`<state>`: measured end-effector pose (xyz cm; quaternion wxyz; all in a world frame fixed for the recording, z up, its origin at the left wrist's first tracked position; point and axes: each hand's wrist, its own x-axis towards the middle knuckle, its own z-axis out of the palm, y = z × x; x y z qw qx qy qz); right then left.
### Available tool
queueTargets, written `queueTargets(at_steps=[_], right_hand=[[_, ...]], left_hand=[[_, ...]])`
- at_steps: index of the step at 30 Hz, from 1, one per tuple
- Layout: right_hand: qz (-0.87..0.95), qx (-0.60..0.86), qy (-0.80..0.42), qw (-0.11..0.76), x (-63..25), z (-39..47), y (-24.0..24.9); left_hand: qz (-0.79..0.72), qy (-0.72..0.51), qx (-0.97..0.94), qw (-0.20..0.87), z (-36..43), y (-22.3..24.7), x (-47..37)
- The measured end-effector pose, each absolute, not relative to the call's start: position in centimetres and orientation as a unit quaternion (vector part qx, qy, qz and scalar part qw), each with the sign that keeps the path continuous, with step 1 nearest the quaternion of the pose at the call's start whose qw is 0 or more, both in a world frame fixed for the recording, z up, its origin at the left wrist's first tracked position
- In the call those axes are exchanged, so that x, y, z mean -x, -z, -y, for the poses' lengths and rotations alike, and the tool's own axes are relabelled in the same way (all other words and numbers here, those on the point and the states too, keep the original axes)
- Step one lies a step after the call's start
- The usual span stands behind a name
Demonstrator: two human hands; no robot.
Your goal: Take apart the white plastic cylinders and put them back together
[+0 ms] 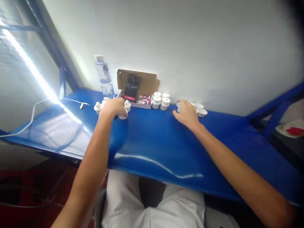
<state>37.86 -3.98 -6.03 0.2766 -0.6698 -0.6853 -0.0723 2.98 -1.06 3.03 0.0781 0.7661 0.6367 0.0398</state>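
My left hand [115, 107] reaches over a group of white parts with small knobs [98, 107] at the left; its fingers curl down around one of them [123, 116], partly hidden under the hand. At the right, my right hand [186, 113] is over another group of white round pieces [201, 112], thumb and fingers apart, with a white piece partly hidden between them. Whether that piece is gripped cannot be made out. Between the hands stand several white cylinders [165, 103], each with a small dark hole on top.
An open cardboard box [148, 83] holding a dark item and pink-white packets stands at the wall, beside a clear bottle [104, 77]. A white cable [33, 114] lies at the left of the blue table [152, 139]. Blue frame bars flank both sides.
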Motion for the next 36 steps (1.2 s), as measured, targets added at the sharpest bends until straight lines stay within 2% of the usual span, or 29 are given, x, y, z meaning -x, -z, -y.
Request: queueTargets(at_steps=[3,5,9,11,13,17,19,24,27,29,32,36], right_hand=[[0.708,0.652,0.031,0.27,-38.2,5.8,6.3],[0.713,0.62,-0.041,0.326,-37.5,6.9,6.4],[0.61,0.543,-0.309,0.487,-35.4,8.5,6.8],[0.555,0.525,-0.387,0.516,-34.8,9.0,7.0],[0.555,0.549,-0.366,0.507,-34.9,9.2,7.1],[0.629,0.601,-0.192,0.455,-35.8,9.3,6.5],[0.653,0.589,-0.163,0.448,-35.9,9.5,6.2],[0.725,0.542,-0.155,0.396,-35.5,10.0,5.5],[0.658,0.534,-0.174,0.502,-35.3,10.1,5.0],[0.613,0.51,-0.203,0.569,-35.0,10.2,4.8],[0.63,0.463,-0.264,0.565,-34.5,10.3,5.0],[0.645,0.413,-0.329,0.553,-34.3,10.3,5.3]], left_hand=[[-0.569,-0.069,-0.814,0.095,1.1,-2.4,-4.1],[-0.493,-0.095,-0.855,0.127,1.3,-1.8,-5.4],[-0.333,-0.146,-0.906,0.217,1.9,-0.1,-8.6],[-0.292,-0.167,-0.906,0.258,2.2,0.9,-9.9],[-0.279,-0.189,-0.896,0.288,2.4,1.8,-10.9],[-0.29,-0.214,-0.872,0.332,2.3,3.3,-11.6],[-0.294,-0.211,-0.866,0.345,2.1,3.9,-11.7],[-0.289,-0.255,-0.849,0.36,2.0,4.7,-12.1],[-0.305,-0.269,-0.826,0.39,2.2,4.5,-12.6],[-0.303,-0.269,-0.795,0.452,2.6,4.3,-12.8],[-0.286,-0.28,-0.724,0.562,3.2,4.0,-13.1],[-0.279,-0.265,-0.669,0.636,3.9,3.9,-13.4]])
